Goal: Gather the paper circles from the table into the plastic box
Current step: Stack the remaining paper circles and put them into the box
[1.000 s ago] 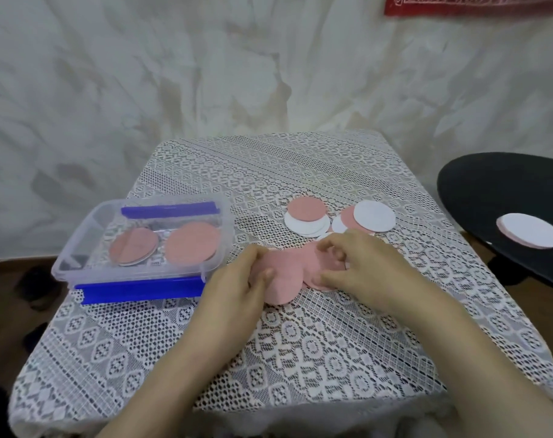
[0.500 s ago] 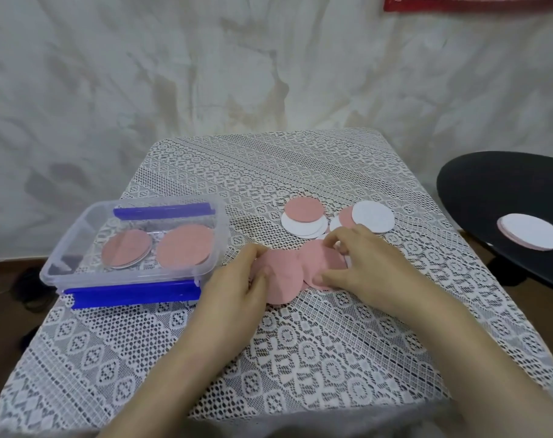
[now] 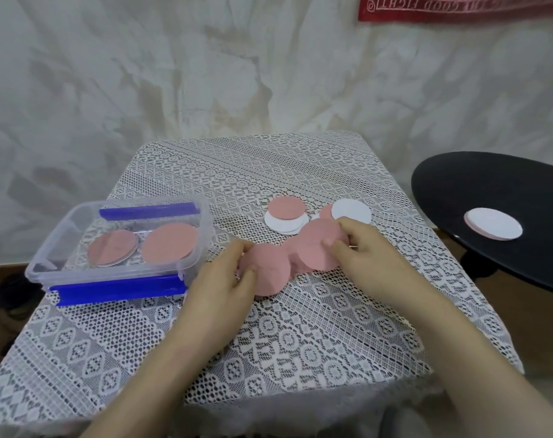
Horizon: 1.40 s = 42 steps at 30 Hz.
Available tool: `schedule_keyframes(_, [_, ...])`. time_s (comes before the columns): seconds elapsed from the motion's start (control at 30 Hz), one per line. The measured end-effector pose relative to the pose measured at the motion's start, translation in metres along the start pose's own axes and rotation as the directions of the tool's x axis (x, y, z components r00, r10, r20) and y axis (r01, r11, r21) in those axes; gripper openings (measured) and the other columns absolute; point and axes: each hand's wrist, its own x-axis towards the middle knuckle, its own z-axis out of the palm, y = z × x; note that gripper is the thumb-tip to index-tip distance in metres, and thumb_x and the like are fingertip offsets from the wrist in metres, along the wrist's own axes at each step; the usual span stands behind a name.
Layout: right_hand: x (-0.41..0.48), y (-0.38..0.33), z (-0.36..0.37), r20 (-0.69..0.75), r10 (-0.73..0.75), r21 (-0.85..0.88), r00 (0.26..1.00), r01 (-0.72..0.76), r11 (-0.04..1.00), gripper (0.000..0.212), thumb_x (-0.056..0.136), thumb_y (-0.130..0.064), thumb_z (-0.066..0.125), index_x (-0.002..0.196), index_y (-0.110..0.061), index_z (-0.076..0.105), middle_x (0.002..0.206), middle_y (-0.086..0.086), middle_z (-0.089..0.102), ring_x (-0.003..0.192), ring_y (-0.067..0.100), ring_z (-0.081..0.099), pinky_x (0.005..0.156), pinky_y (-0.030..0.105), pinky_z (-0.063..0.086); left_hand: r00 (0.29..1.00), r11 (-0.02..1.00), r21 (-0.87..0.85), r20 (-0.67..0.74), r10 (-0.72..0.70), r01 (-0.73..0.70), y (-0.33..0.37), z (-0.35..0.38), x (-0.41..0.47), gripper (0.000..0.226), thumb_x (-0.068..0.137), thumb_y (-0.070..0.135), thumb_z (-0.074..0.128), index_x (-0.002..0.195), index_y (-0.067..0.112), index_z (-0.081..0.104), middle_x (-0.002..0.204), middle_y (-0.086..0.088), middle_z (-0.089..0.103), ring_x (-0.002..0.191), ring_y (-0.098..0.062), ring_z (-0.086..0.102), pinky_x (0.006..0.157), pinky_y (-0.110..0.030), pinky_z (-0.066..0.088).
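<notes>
left hand (image 3: 219, 281) pinching pink circle (image 3: 270, 275), right hand (image 3: 366, 251) pinching second pink circle (image 3: 313, 249), plastic box (image 3: 110, 275) at left

the paper circles (image 3: 316, 248) look matt and smooth, pink or white. the plastic box (image 3: 117, 248) is clear and glossy with opaque blue clips. an openwork white lace cloth (image 3: 300, 343) covers the worktop, beside a matt black round top (image 3: 490, 200).

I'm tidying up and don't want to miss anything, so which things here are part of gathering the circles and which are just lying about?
Job: plastic box, circles already in it, left pink circle gripped by the left hand, right pink circle gripped by the right hand, loose circles behind them.
Lying about: black round top, circle stack on it, red banner, lace cloth.
</notes>
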Motion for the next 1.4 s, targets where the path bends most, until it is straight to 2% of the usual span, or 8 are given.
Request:
schedule_keyframes(0.17, [-0.011,-0.009,0.012,0.179,0.010,0.051,0.984,-0.019,0.999,0.019,0.103,-0.027,0.053,0.102,-0.007,0.054,0.067,0.003,0.051,0.047,0.007,0.043,0.045,0.025,0.034,0.998,0.993,-0.112,0.053,0.039,-0.033,-0.001,0.002,-0.003,0.028,0.106,0.018,0.040,0.107,0.041,0.056,0.062,0.017,0.060,0.051,-0.001,0.048,0.049,-0.023,0.039])
schedule_keyframes(0.5, [0.001,-0.014,0.033,0.163,-0.084,0.047,0.983,0.077,0.996,0.012,0.098,-0.023,0.057,0.097,-0.028,0.068,0.082,-0.005,0.071,0.061,0.014,0.060,0.061,0.037,0.051,0.995,0.993,-0.098,0.068,0.072,-0.065,-0.007,-0.001,0.001,0.016,0.102,0.026,0.052,0.109,0.040,0.056,0.068,0.019,0.065,0.051,-0.002,0.056,0.050,-0.024,0.045])
schedule_keyframes(0.63, [0.013,-0.011,0.018,0.007,-0.036,-0.253,0.999,0.036,0.967,0.021,0.098,-0.033,0.057,0.116,-0.034,0.066,0.084,-0.013,0.064,0.073,0.010,0.059,0.066,0.034,0.049,0.999,0.995,-0.091,0.034,0.037,-0.034,-0.012,-0.005,0.004,0.015,0.103,0.027,0.050,0.109,0.039,0.057,0.067,0.025,0.063,0.055,0.000,0.056,0.050,-0.016,0.042])
schedule_keyframes(0.8, [0.016,-0.015,0.014,0.049,0.059,-0.482,0.997,-0.029,0.876,0.068,0.085,-0.060,0.069,0.144,-0.032,0.049,0.126,-0.007,0.050,0.110,0.017,0.055,0.086,0.035,0.044,1.000,0.997,-0.078,0.004,0.021,-0.021,-0.013,-0.006,0.007,0.014,0.101,0.028,0.051,0.107,0.040,0.057,0.087,0.020,0.066,0.076,-0.002,0.061,0.066,-0.023,0.052])
schedule_keyframes(1.07, [0.021,-0.009,0.015,-0.021,0.017,-0.305,1.000,-0.023,0.952,0.024,0.091,-0.033,0.071,0.099,-0.030,0.048,0.092,-0.008,0.060,0.080,0.015,0.059,0.065,0.032,0.042,1.000,0.997,-0.072,-0.001,0.019,-0.019,-0.013,-0.004,0.007,0.015,0.101,0.029,0.051,0.107,0.041,0.057,0.095,0.026,0.064,0.084,-0.001,0.061,0.074,-0.029,0.053])
schedule_keyframes(1.17, [0.018,-0.007,0.012,-0.042,-0.010,-0.243,0.999,0.000,0.970,0.012,0.098,-0.027,0.061,0.094,-0.025,0.049,0.087,-0.005,0.062,0.080,0.021,0.059,0.073,0.037,0.047,1.000,0.997,-0.076,-0.002,0.020,-0.020,-0.013,-0.003,0.006,0.015,0.101,0.029,0.050,0.106,0.041,0.057,0.086,0.023,0.065,0.070,-0.001,0.060,0.063,-0.028,0.051])
schedule_keyframes(1.27, [0.015,-0.003,0.010,-0.069,-0.027,-0.149,0.997,0.016,0.989,0.010,0.101,-0.025,0.055,0.092,-0.022,0.052,0.090,0.001,0.065,0.084,0.026,0.060,0.080,0.045,0.048,1.000,0.997,-0.080,-0.003,0.008,-0.008,-0.013,-0.002,0.003,0.016,0.102,0.029,0.049,0.109,0.041,0.057,0.070,0.016,0.061,0.062,0.001,0.056,0.054,-0.020,0.041])
schedule_keyframes(1.4, [0.007,-0.007,0.006,-0.031,-0.032,0.056,0.999,0.033,0.998,0.016,0.103,-0.022,0.053,0.088,-0.022,0.057,0.067,-0.011,0.061,0.059,0.011,0.053,0.061,0.033,0.045,1.000,0.996,-0.088,0.006,0.002,-0.002,-0.012,-0.001,0.000,0.019,0.102,0.027,0.049,0.114,0.040,0.056,0.070,0.017,0.058,0.063,-0.001,0.055,0.056,-0.023,0.041])
